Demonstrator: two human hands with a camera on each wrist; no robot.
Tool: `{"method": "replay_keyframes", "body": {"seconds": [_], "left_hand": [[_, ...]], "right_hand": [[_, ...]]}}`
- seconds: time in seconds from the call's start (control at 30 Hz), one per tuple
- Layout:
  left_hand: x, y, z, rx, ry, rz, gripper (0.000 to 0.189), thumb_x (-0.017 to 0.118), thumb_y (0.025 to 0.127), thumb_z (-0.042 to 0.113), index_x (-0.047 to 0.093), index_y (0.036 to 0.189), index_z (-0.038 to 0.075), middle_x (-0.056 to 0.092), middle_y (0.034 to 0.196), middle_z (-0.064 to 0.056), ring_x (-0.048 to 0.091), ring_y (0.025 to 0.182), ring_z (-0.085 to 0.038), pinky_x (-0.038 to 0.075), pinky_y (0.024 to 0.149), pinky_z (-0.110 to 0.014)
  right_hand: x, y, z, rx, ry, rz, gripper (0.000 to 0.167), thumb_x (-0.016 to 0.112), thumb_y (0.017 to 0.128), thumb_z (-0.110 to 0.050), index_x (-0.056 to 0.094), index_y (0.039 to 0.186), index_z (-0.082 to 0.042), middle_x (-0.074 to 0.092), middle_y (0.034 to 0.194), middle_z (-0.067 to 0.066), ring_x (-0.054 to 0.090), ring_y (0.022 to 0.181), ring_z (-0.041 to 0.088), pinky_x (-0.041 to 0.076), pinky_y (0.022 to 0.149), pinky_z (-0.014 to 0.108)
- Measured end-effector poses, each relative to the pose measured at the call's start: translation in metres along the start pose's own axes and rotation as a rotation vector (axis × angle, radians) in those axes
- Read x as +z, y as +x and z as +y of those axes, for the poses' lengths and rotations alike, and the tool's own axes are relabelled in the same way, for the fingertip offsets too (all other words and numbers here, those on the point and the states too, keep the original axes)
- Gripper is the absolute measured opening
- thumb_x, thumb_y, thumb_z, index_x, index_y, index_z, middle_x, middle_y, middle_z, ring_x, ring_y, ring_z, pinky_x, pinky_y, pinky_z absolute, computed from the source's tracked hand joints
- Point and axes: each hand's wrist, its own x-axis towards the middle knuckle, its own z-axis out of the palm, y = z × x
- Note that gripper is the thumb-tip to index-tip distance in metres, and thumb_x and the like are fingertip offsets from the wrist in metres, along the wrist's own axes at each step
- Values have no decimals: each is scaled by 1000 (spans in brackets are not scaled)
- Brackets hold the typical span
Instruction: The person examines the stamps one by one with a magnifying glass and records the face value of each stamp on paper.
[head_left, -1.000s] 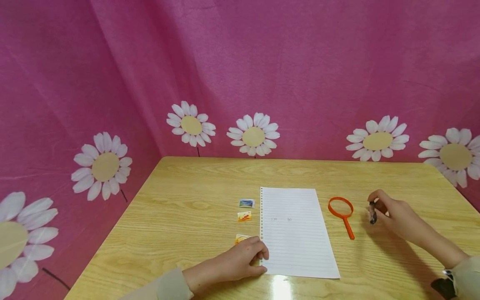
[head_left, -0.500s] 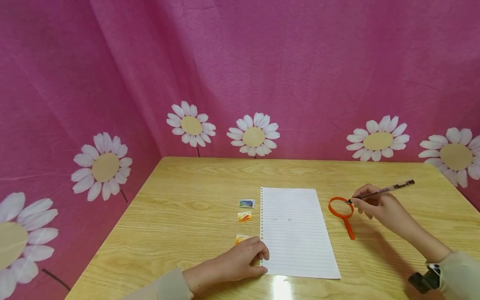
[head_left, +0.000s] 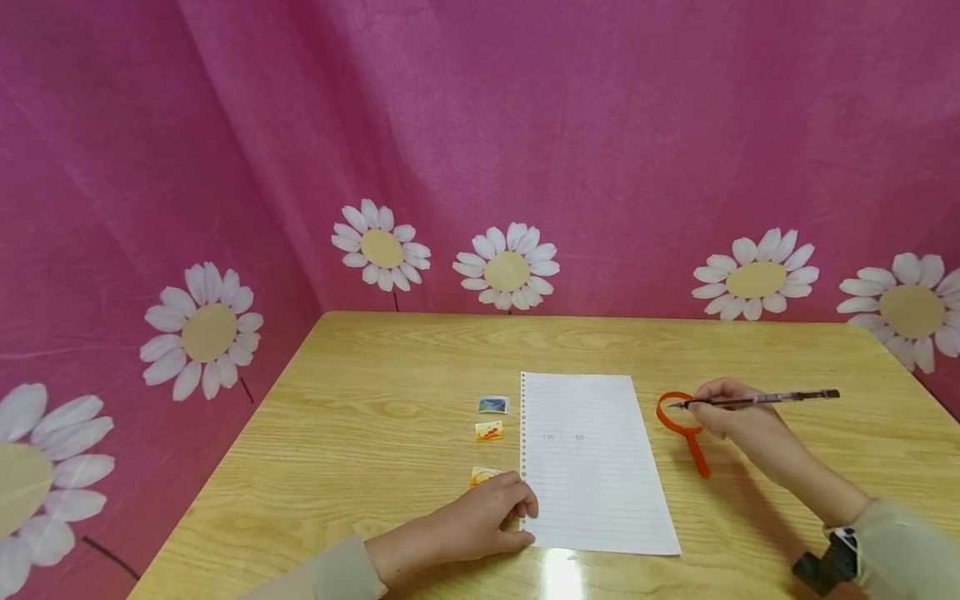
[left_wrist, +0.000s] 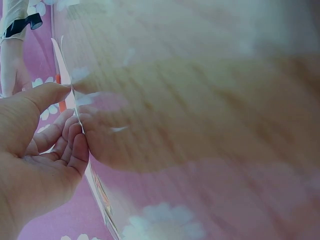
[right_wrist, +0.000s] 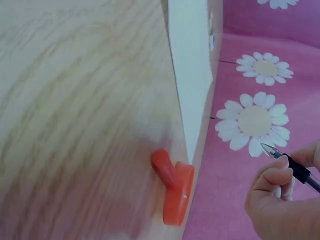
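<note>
In the head view my right hand (head_left: 738, 423) pinches a pen (head_left: 795, 397) between thumb and fingers, clear of the table. Its tip points left and overlaps the ring of an orange magnifying glass (head_left: 697, 457). The right wrist view shows the pen's black grip (right_wrist: 300, 171) and bare metal tip. My left hand (head_left: 483, 518) rests at the lower left edge of a lined sheet of paper (head_left: 600, 500), fingers loosely bent and touching it. Two small pencil-like marks, perhaps "120" and "80", stand on the sheet. In the left wrist view the left hand's fingertips (left_wrist: 77, 145) meet the surface.
Left of the sheet lie a blue stamp-like picture (head_left: 494, 405), a yellow-orange one (head_left: 489, 432) and another yellow one (head_left: 483, 477) partly behind my left hand. The wooden table (head_left: 360, 417) ends at a pink curtain (head_left: 600, 167) with daisies.
My right hand has moved left toward the magnifying glass, and the pen has swung round so its tip points left. My left hand has stayed in place.
</note>
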Motion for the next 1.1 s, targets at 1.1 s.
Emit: {"method": "replay_keyframes", "body": {"seconds": [1.1], "left_hand": [[-2, 0, 0, -6, -1, -12, 18, 72, 90, 22, 61, 103, 15, 50, 93, 9, 42, 82, 4, 42, 76, -9]], "right_hand": [[64, 22, 10, 103, -94, -136, 15, 62, 84, -5, 53, 93, 3, 52, 67, -7, 47, 59, 4, 43, 54, 22]]}}
